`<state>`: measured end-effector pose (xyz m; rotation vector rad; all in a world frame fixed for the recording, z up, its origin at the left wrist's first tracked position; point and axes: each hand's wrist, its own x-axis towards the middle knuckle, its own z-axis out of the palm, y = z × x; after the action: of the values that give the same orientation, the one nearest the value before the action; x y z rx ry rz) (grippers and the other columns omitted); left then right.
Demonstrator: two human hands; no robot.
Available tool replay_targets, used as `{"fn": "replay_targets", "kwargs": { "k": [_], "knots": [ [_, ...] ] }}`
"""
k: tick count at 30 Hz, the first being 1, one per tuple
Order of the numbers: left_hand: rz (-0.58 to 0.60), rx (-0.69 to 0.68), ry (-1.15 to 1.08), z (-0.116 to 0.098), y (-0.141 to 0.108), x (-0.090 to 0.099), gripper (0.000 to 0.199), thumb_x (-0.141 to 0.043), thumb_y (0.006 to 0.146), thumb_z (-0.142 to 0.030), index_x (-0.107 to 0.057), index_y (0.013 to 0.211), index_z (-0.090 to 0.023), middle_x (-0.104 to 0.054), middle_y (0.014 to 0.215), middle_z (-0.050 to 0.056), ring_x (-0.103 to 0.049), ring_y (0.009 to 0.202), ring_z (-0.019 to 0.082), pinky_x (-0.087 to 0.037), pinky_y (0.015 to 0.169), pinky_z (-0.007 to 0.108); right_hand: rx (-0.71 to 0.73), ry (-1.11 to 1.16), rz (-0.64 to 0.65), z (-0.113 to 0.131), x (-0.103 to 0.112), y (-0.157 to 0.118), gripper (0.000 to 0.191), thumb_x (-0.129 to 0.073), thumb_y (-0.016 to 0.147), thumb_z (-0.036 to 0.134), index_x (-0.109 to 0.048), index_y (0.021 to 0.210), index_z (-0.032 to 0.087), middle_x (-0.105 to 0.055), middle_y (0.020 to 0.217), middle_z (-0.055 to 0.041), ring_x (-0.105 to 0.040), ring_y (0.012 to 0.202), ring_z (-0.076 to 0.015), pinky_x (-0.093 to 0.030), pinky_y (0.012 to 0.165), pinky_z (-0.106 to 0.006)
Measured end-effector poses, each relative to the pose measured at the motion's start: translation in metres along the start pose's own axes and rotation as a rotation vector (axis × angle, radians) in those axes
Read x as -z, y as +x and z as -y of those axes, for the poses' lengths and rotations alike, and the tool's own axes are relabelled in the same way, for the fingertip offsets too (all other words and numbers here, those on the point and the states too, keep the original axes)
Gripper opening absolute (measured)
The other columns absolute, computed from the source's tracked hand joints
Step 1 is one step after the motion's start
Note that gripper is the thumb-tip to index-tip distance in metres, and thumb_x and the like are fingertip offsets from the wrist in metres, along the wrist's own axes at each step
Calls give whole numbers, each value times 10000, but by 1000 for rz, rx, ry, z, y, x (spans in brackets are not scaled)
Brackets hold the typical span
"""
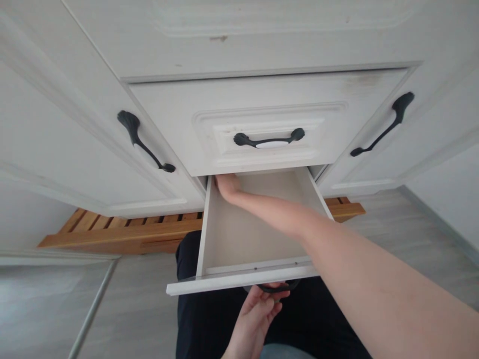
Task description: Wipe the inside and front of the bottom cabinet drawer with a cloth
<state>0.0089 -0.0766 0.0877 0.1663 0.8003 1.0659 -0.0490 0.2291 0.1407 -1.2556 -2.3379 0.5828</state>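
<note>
Loosely, left hand point(258, 314) curls on handle point(279, 288); right hand point(227, 186), half-hidden, inside drawer point(239, 244).

White drawer point(239, 239) | open — jutting from cabinet point(217, 119) | dark handle point(284, 287) — on front

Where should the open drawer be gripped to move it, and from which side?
Best by the middle of the dark handle on the front of the open drawer, probably coming from the person's side: the bar stands out from the panel and faces them. The left hand is at that handle.
</note>
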Motion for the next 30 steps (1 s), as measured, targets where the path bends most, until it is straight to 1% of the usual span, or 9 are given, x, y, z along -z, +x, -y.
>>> {"fn": "replay_targets", "kwargs": {
  "k": [4,9,13,16,18,20,23,25,30],
  "knots": [
    [35,46,-51,5,7,9,292,-780,749,-312,-744,1012,-192,-734,1156,112,-663,1138,256,-490,860,256,-36,58,-74,1,-23,-1,419,-318,981,196,-582,1299,266,-578,1313,-95,-510,1206,-249,-411,1033,-393],
    [54,56,-67,7,14,9,244,-782,748,-288,-769,963,-175,-758,1107,119,-686,1097,251,-497,864,259,118,385,-9,-2,-28,-72,510,-445,896,105,-558,1365,273,-477,1418,-90,-452,1284,-216,-405,1058,-371],
    [88,71,-10,2,15,0,288,-792,735,-300,-764,992,-173,-739,1169,142,-672,1134,276,-485,888,280,363,564,385,3,-7,-136,431,-491,914,124,-613,1305,259,-525,1412,-51,-449,1308,-184,-354,1104,-336],
    [126,87,10,-2,12,-6,319,-784,745,-307,-753,1037,-185,-722,1209,152,-658,1161,263,-465,919,293,560,517,717,2,18,-151,316,-512,952,209,-666,1225,243,-591,1315,-29,-546,1187,-153,-417,998,-256],
    [149,88,31,-2,11,-7,333,-775,754,-325,-744,1059,-197,-708,1240,148,-652,1169,255,-455,926,299,679,348,804,-3,33,-143,280,-538,944,236,-694,1176,260,-611,1255,-18,-587,1090,-154,-459,882,-245],
    [161,61,96,-1,12,-7,342,-770,759,-334,-732,1076,-211,-711,1237,136,-655,1153,251,-452,923,317,772,84,710,-8,45,-124,232,-553,934,251,-724,1090,252,-627,1202,-33,-589,1057,-197,-474,829,-302],
    [169,-16,231,1,14,-4,353,-758,782,-336,-700,1117,-239,-742,1170,109,-654,1143,248,-433,995,375,949,-202,454,-15,53,-84,296,-428,980,211,-720,955,170,-644,1183,-86,-526,1191,-261,-436,967,-433],
    [167,-36,331,0,14,-3,334,-710,834,-359,-682,1146,-242,-741,1169,104,-634,1182,252,-394,1073,416,1041,-208,400,-18,50,-53,356,-348,983,129,-698,922,157,-635,1229,-83,-467,1294,-233,-347,1099,-452],
    [195,-21,573,-11,14,0,256,-615,898,-309,-710,1114,-210,-724,1181,105,-612,1186,271,-392,1074,422,734,-102,371,-30,33,17,224,-438,922,172,-660,943,154,-652,1181,-5,-528,1205,-168,-391,1053,-346]
  ]
}}
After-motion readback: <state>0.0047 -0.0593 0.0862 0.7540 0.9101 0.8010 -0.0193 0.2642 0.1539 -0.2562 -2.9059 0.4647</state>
